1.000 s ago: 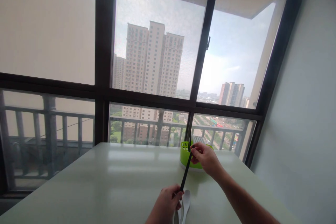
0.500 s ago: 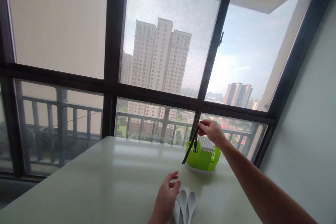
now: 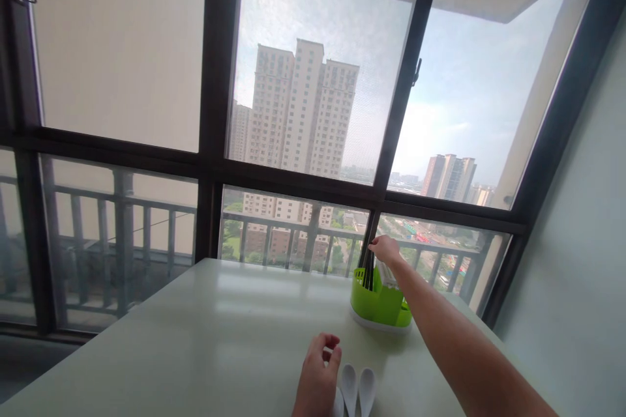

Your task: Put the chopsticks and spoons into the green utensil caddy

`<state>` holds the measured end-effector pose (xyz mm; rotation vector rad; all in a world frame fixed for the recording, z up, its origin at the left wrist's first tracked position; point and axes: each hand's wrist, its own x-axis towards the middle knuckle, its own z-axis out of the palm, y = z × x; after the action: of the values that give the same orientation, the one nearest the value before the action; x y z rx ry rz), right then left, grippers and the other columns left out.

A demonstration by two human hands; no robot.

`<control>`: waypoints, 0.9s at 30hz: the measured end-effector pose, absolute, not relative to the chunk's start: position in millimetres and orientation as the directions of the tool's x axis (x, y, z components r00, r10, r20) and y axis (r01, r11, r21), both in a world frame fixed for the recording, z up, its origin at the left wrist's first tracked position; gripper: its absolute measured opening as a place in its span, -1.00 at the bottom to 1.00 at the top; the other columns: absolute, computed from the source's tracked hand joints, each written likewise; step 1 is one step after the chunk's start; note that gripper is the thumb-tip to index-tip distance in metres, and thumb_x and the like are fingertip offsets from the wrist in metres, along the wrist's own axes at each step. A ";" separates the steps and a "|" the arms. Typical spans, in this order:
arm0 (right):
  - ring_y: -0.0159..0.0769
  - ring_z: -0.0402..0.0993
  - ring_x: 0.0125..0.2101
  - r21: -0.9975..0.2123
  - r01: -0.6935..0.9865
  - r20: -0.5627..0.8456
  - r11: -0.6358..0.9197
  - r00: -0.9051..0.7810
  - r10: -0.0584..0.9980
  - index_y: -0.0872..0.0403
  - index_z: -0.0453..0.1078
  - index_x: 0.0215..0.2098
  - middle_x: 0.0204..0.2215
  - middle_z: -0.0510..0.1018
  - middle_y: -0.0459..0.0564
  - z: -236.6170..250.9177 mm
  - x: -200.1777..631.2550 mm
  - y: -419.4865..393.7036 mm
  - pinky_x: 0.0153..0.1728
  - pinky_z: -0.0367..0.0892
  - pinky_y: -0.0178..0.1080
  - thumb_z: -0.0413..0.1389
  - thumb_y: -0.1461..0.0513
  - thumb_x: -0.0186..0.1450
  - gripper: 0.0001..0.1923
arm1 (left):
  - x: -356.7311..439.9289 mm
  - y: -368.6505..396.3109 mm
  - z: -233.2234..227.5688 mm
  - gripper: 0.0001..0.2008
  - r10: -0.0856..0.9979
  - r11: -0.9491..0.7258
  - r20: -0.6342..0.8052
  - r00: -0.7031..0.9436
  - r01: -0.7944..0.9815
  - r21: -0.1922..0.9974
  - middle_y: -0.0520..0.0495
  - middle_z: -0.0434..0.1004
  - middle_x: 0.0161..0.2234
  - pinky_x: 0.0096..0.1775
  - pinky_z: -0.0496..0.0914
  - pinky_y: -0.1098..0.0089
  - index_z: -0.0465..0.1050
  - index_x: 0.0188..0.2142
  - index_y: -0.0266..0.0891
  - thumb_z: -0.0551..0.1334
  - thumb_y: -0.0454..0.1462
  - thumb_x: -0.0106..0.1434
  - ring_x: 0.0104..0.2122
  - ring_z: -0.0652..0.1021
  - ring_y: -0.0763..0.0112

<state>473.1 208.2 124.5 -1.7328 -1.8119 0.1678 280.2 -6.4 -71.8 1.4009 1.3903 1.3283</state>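
My right hand [image 3: 386,250] reaches out over a green cutlery holder [image 3: 379,303] near the table's far edge, fingers pinched on the top ends of black chopsticks [image 3: 368,272] that stand nearly upright in it. My left hand [image 3: 317,378] rests low on the pale table [image 3: 195,345], fingers loosely curled and holding nothing. It lies just left of white spoons [image 3: 358,389] on the table and partly covers one of them.
A large dark-framed window [image 3: 210,169] with a balcony railing runs behind the table. A pale wall [image 3: 577,221] closes in on the right. A white slotted part shows in the holder behind my right hand.
The chopsticks passed from both hands to the right hand alone, swung from slanted to upright and went down into the green holder. My left hand let go and settled by the spoons.
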 end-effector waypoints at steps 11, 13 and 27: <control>-0.16 0.56 -0.18 -0.391 0.920 0.243 0.034 0.068 0.968 0.16 0.61 -0.25 -0.22 0.62 0.13 123.5 477.0 240.6 -0.22 0.45 -0.31 0.25 0.22 0.33 -0.85 | 283.3 -11.4 -67.7 -0.75 0.966 -0.215 0.245 -0.081 0.273 0.938 -0.12 0.53 -0.12 -0.12 0.39 0.36 0.42 -0.17 -0.18 0.09 -0.11 0.33 -0.23 0.55 0.32; -0.16 0.56 -0.20 -0.372 0.928 0.239 0.029 0.066 0.969 0.17 0.61 -0.27 -0.26 0.62 0.14 120.8 477.5 242.5 -0.23 0.44 -0.31 0.25 0.22 0.32 -0.85 | 284.4 -12.1 -66.0 -0.75 0.966 -0.215 0.246 -0.082 0.281 0.935 -0.13 0.52 -0.12 -0.12 0.39 0.35 0.42 -0.17 -0.19 0.08 -0.12 0.33 -0.23 0.55 0.32; -0.07 0.41 0.04 -0.196 0.963 0.401 0.183 -0.091 0.912 0.11 0.53 0.01 0.04 0.49 0.14 108.9 481.1 233.3 -0.04 0.37 -0.21 0.22 0.32 0.26 -0.67 | 283.9 -17.9 -55.7 -0.76 0.971 -0.204 0.233 -0.057 0.312 0.928 -0.14 0.53 -0.12 -0.12 0.40 0.36 0.41 -0.18 -0.18 0.06 -0.13 0.32 -0.23 0.55 0.32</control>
<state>481.1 233.3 108.9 -1.7593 -2.0349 -0.1615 283.9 -17.9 -55.7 1.5650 1.3952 1.2847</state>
